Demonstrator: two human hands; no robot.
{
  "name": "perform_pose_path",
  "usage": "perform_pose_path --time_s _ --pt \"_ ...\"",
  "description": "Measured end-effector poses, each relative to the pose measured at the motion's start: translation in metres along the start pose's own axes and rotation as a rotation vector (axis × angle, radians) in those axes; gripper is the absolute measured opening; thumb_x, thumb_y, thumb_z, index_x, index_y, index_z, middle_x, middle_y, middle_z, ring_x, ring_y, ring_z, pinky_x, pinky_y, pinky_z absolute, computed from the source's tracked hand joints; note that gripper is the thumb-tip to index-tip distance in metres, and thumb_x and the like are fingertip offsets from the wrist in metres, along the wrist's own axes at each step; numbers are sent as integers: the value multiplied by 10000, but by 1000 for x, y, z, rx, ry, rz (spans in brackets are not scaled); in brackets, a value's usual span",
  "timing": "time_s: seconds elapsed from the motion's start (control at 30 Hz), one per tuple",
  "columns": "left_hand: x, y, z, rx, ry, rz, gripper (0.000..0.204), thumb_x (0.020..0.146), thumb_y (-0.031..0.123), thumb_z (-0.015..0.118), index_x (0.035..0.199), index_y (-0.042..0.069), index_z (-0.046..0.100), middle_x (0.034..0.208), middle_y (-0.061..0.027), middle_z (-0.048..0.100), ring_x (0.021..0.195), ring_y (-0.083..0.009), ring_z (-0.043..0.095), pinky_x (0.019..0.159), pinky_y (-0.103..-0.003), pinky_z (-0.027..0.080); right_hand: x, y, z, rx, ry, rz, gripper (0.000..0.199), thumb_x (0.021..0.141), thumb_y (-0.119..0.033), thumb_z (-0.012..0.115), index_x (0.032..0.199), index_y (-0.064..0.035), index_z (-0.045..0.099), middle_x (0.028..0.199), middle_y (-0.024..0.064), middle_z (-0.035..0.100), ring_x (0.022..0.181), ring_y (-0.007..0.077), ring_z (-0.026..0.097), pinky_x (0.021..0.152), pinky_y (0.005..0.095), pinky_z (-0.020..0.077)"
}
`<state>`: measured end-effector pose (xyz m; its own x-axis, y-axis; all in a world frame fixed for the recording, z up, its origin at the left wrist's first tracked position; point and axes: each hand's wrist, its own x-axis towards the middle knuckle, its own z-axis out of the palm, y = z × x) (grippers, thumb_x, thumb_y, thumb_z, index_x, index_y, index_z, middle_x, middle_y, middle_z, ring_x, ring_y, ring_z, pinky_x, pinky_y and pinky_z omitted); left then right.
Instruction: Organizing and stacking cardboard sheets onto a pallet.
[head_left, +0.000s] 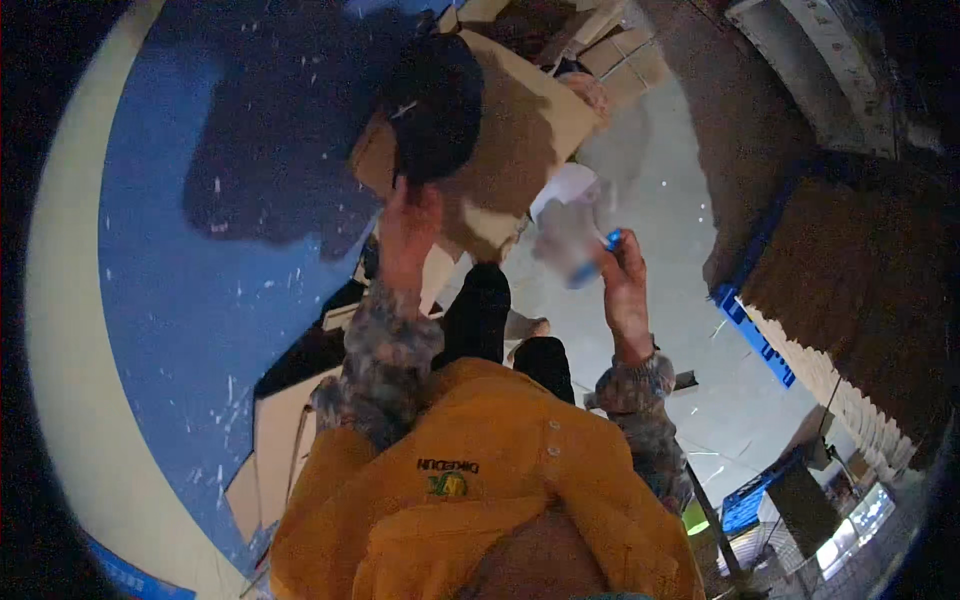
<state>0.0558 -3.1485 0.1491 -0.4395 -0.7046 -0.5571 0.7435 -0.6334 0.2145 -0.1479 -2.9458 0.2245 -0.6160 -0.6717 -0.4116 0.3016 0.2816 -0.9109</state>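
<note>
In the head view, the left hand (408, 235) is reaching up, its fingers touching the lower edge of a dark cap-like object (438, 105) lying against a brown cardboard box (520, 130); whether those fingers are closing on it cannot be told. The right hand (625, 290) is rising beside it, its fingers pinching together on a small blue item (612, 240) next to a blurred, pale crumpled wrapper (568, 215) with a blue patch. Both forearms are showing mottled sleeves under an orange vest (480, 490). Flattened cardboard (280, 440) is lying on the blue floor (200, 300) at the left, and blue pallets (750, 335) are bearing stacked goods at the right.
</note>
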Motion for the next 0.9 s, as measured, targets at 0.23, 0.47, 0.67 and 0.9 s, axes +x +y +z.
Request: perform_pose_path --time_s 0.23,0.47,0.67,0.9 --pt "-14 10 7 6 -23 -124 206 896 161 509 1066 52 550 914 -93 596 762 -194 555 756 -358 493 81 34 56 2 -66 -40 232 836 -144 587 1030 -48 505 868 37 532 760 122 498 687 265 423" --pt "14 -33 -43 97 -103 -184 215 874 200 561 1046 71 557 1026 -95 588 895 -209 568 793 -356 483 16 169 -8 -287 4 180 223 856 -193 557 988 -15 535 775 49 582 635 121 553 565 257 459" --pt "32 -48 -104 321 159 -351 184 872 203 565 1015 87 572 992 -84 592 909 -202 571 811 -343 480 -96 219 -46 -148 119 432 192 856 -204 540 950 -36 539 766 69 593 610 133 572 532 250 462" --pt "-1 -46 -129 919 -234 -751 326 869 91 502 1172 1 424 1022 -118 547 904 -194 554 828 -285 457 -235 331 -57 78 366 313 153 883 -196 490 925 -52 524 738 42 560 597 129 569 509 258 464"
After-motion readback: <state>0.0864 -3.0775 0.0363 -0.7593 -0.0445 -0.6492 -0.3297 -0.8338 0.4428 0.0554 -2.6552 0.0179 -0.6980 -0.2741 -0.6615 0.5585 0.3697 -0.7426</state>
